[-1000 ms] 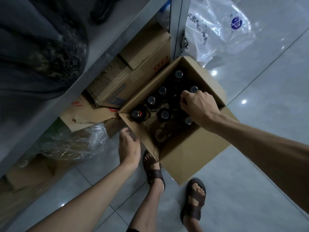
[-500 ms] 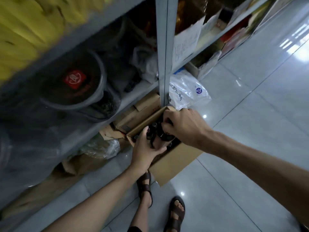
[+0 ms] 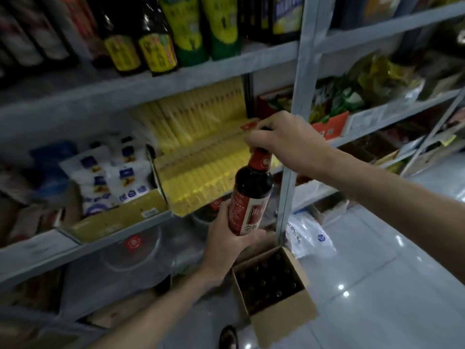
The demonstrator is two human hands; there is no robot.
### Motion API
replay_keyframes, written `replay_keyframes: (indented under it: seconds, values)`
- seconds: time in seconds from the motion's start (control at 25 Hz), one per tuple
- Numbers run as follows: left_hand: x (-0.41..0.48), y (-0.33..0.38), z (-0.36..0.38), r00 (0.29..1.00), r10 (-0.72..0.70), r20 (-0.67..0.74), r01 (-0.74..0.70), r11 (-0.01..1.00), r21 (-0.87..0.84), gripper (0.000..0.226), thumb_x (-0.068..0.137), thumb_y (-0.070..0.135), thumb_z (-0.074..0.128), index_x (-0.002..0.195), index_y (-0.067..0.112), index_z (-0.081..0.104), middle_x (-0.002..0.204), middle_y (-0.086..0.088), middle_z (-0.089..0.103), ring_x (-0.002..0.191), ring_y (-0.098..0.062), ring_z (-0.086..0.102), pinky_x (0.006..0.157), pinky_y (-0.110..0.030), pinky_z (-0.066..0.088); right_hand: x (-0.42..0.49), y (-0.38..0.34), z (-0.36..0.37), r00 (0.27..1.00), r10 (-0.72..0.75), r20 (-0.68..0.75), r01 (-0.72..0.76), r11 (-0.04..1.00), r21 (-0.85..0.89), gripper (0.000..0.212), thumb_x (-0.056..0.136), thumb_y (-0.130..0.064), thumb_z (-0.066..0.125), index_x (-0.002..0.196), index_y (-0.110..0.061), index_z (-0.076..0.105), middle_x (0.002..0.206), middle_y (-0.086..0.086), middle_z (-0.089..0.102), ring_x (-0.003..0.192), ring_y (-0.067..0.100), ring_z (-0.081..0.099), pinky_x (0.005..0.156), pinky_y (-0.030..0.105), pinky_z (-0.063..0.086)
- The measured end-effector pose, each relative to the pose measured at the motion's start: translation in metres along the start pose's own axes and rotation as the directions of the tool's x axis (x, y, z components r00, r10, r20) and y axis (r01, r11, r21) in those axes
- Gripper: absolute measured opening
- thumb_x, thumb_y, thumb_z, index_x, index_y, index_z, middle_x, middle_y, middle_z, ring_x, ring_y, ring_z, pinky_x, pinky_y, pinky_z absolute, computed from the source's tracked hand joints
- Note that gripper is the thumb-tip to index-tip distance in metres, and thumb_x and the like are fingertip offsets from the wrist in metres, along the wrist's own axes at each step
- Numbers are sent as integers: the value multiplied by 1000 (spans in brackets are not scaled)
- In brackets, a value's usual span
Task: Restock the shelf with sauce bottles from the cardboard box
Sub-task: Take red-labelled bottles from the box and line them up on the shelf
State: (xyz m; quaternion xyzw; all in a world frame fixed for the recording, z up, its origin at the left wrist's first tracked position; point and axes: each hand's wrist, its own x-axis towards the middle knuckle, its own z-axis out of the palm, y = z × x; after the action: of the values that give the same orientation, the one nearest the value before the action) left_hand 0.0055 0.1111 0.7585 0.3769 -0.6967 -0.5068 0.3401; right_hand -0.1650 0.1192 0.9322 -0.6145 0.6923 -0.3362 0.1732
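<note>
Two bare hands hold one sauce bottle upright in the air before the front edge of a grey metal shelf, just left of its upright post and above the cardboard box. The left hand cups the bottle's base, fingers curled round the lower part of its red label. The right hand comes from above, fingertips pinching the top of the red-banded neck. The box stands open on the pale, glossy tiled floor at the foot of the post, dark bottle tops showing inside. On the shelf behind the bottle lie rows of yellow packets, with white-and-blue bags in a carton to their left. The board above carries tall dark bottles with yellow labels along its front edge. A clear plastic bag lies on the floor just right of the post. The bottle's cap is covered by the right fingers, and its label text is too blurred to read. The bottles in the box sit in shadow and cannot be counted. The lowest shelf is dim, and only a round lid with a red sticker can be made out. A sandal is cut off at the bottom edge of the picture.
</note>
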Motion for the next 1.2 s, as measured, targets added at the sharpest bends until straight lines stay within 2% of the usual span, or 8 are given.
replay_keyframes:
  seconds: [0.2, 0.36, 0.48, 0.6, 0.72, 0.92, 1.08, 1.2]
  values:
    - [-13, 101, -79, 973, 199, -118, -197, 980, 26, 61, 74, 28, 84, 127, 30, 52, 107, 8, 71, 96, -10, 70, 82, -32, 58, 9, -133, -44, 972, -202, -119, 213, 973, 91, 55, 85, -45, 69, 74, 8, 57, 61, 6, 44, 54, 13, 39, 54, 31, 31]
    - [-23, 151, -142, 932, 306, -196, -310, 951, 11, 57, 72, 35, 80, 121, 34, 52, 105, 6, 71, 94, -14, 71, 78, -31, 59, 14, -208, -41, 914, -377, -153, 391, 917, 75, 40, 84, -50, 72, 100, -14, 69, 89, -7, 71, 79, 4, 65, 72, 26, 54]
    - [-22, 168, -187, 912, 336, -236, -348, 938, -8, 54, 72, 30, 79, 120, 26, 54, 102, 1, 71, 90, -19, 72, 75, -32, 59, 28, -240, -18, 925, -361, -116, 372, 924, 87, 45, 81, -59, 69, 108, -23, 68, 98, -10, 73, 88, 5, 69, 81, 31, 58]
    - [-14, 175, -243, 908, 349, -231, -368, 929, -43, 57, 77, 19, 79, 127, 24, 51, 104, -3, 71, 95, -23, 71, 79, -39, 60, 46, -275, 13, 943, -334, -2, 327, 923, 201, 48, 82, -62, 65, 117, -28, 67, 101, -11, 75, 87, 5, 72, 73, 23, 56]
    - [-5, 176, -303, 910, 367, -192, -377, 926, -17, 61, 77, 21, 78, 129, 26, 48, 107, 2, 71, 98, -17, 70, 80, -32, 58, 68, -305, 48, 936, -343, 83, 292, 885, 361, 51, 78, -45, 80, 121, -24, 61, 100, -8, 77, 86, 4, 75, 72, 20, 58]
    - [18, 171, -408, 927, 336, -167, -337, 941, 21, 65, 68, 36, 79, 123, 35, 47, 108, 12, 71, 100, -8, 70, 79, -26, 57, 114, -341, 126, 926, -322, 197, 154, 798, 582, 42, 80, -15, 81, 117, -8, 63, 105, 8, 77, 97, 20, 75, 91, 35, 58]
    - [51, 159, -466, 968, 239, -71, -230, 966, 116, 65, 69, 41, 80, 124, 39, 46, 114, 12, 69, 104, -4, 67, 89, -30, 54, 152, -357, 165, 939, -283, 196, 113, 791, 602, 24, 82, -7, 78, 105, -4, 72, 102, 12, 77, 97, 25, 75, 93, 38, 58]
    - [79, 156, -495, 981, 192, 33, -192, 930, 312, 72, 74, 48, 78, 136, 39, 41, 129, 17, 61, 115, 0, 60, 98, -28, 49, 184, -362, 183, 957, -243, 158, 112, 814, 571, 28, 76, -2, 82, 102, 0, 73, 98, 15, 77, 93, 27, 75, 91, 41, 59]
